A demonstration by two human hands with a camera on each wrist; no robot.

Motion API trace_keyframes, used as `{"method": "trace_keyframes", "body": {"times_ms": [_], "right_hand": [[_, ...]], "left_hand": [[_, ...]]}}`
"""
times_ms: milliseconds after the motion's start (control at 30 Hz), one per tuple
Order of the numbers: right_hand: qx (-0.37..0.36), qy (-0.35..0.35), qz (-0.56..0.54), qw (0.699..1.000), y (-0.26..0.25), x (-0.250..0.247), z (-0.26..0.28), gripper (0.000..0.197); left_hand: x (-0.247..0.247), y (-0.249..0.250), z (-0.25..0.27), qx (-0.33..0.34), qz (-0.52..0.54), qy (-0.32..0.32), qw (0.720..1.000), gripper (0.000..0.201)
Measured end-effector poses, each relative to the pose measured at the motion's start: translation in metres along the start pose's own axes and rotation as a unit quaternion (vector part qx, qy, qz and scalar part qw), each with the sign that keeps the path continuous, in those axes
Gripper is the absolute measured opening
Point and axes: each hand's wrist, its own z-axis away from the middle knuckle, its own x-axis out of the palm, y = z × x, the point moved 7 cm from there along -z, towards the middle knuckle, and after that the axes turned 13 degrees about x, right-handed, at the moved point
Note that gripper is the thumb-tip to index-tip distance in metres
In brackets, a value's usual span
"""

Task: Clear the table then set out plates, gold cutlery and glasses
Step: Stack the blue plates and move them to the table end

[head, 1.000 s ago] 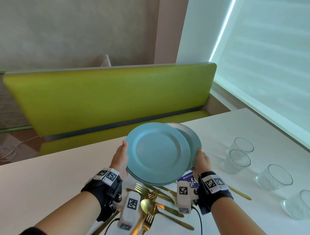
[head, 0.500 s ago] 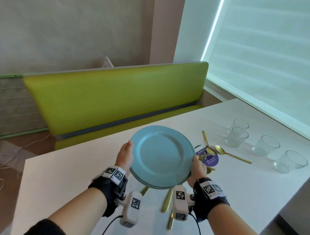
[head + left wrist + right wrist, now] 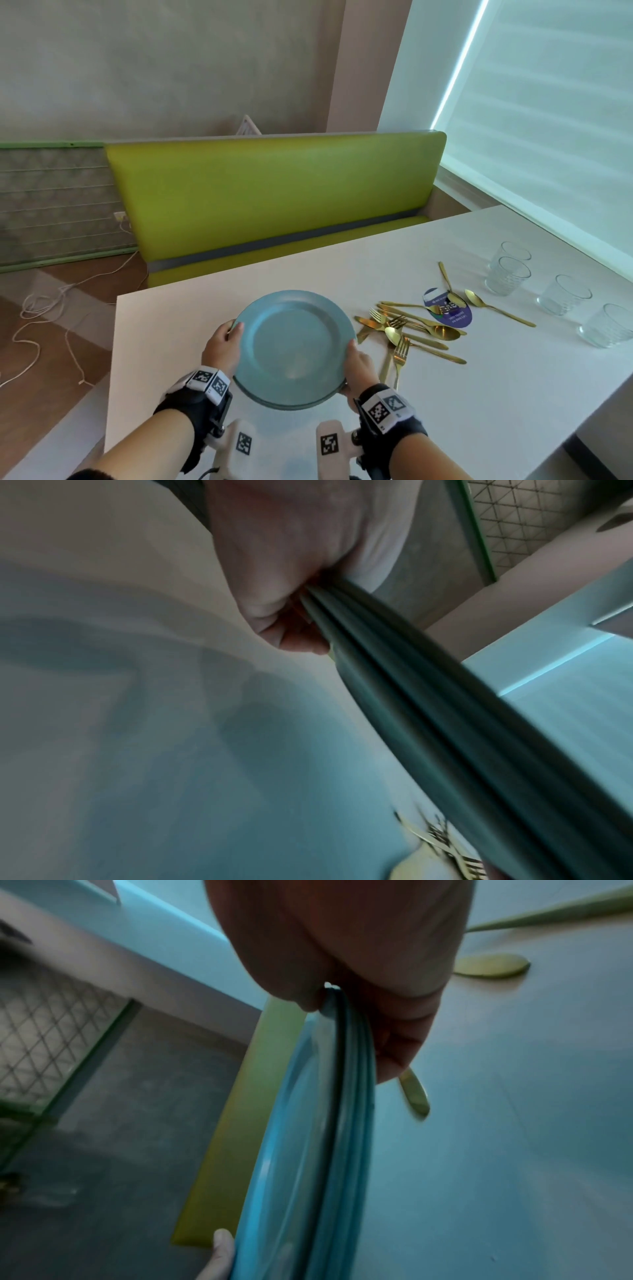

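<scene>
I've carried the stack of plates [image 3: 294, 346] leftward off the cutlery [image 3: 407, 329], now at its three o'clock; left hand [image 3: 222, 346] and right hand [image 3: 359, 368] grip opposite rims above the bare surface [image 3: 496, 394], ready for setting down.

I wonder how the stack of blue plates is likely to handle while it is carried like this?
The plates look rigid; their rims stay straight in the right wrist view. The stack is probably fairly heavy, since the left hand and right hand both grip it. The glossy, nested rims suggest one plate might slide if the stack tilts.
</scene>
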Motion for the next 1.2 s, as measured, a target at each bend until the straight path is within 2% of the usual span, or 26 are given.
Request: {"method": "trace_keyframes", "body": {"times_ms": [100, 200, 333, 400, 467, 500, 567, 633, 733, 833, 967, 1033, 1200], "right_hand": [[0.007, -0.012, 0.081, 0.997, 0.01, 0.019, 0.003, 0.053], [-0.008, 0.002, 0.179, 0.984, 0.016, 0.034, 0.009, 0.038], [-0.025, 0.019, 0.321, 0.946, 0.02, 0.049, 0.009, 0.02], [-0.025, 0.039, 0.333, 0.942, 0.02, 0.049, 0.008, 0.024], [-0.048, 0.051, 0.398, 0.915, 0.02, 0.054, 0.004, 0.035], [-0.049, 0.047, 0.408, 0.91, 0.021, 0.057, 0.0, 0.04], [-0.023, 0.032, 0.402, 0.915, 0.025, 0.06, -0.004, 0.04], [-0.014, 0.007, 0.365, 0.931, 0.028, 0.065, -0.007, 0.027], [0.0, -0.002, 0.312, 0.95, 0.031, 0.07, -0.017, 0.04], [0.009, -0.019, 0.29, 0.957, 0.021, 0.079, -0.012, 0.04], [0.006, -0.042, 0.275, 0.96, 0.008, 0.095, -0.008, 0.041], [0.001, -0.051, 0.264, 0.963, 0.003, 0.103, -0.008, 0.043], [0.007, -0.125, 0.201, 0.972, -0.006, 0.142, -0.007, 0.035]], "left_hand": [[-0.02, -0.015, 0.001, -0.008, -0.038, 0.002, 0.999, 0.037], [-0.039, -0.026, 0.002, -0.017, -0.058, 0.014, 0.998, 0.037], [-0.056, -0.039, 0.003, -0.039, -0.072, 0.019, 0.996, 0.037], [-0.061, -0.044, 0.002, -0.049, -0.077, 0.015, 0.996, 0.037], [-0.065, -0.049, -0.001, -0.055, -0.08, 0.01, 0.995, 0.037], [-0.066, -0.051, -0.002, -0.059, -0.079, 0.006, 0.995, 0.037], [-0.067, -0.058, -0.005, -0.065, -0.073, -0.004, 0.995, 0.037], [-0.069, -0.063, -0.008, -0.07, -0.073, -0.01, 0.995, 0.035], [-0.067, -0.063, -0.015, -0.06, -0.091, -0.033, 0.993, 0.028], [-0.07, -0.058, -0.025, -0.072, -0.133, -0.056, 0.987, 0.036], [-0.091, -0.054, -0.037, -0.111, -0.168, -0.03, 0.979, 0.055], [-0.1, -0.053, -0.042, -0.128, -0.167, -0.027, 0.977, 0.059], [-0.121, -0.051, -0.051, -0.146, -0.159, 0.001, 0.976, 0.062]]}}
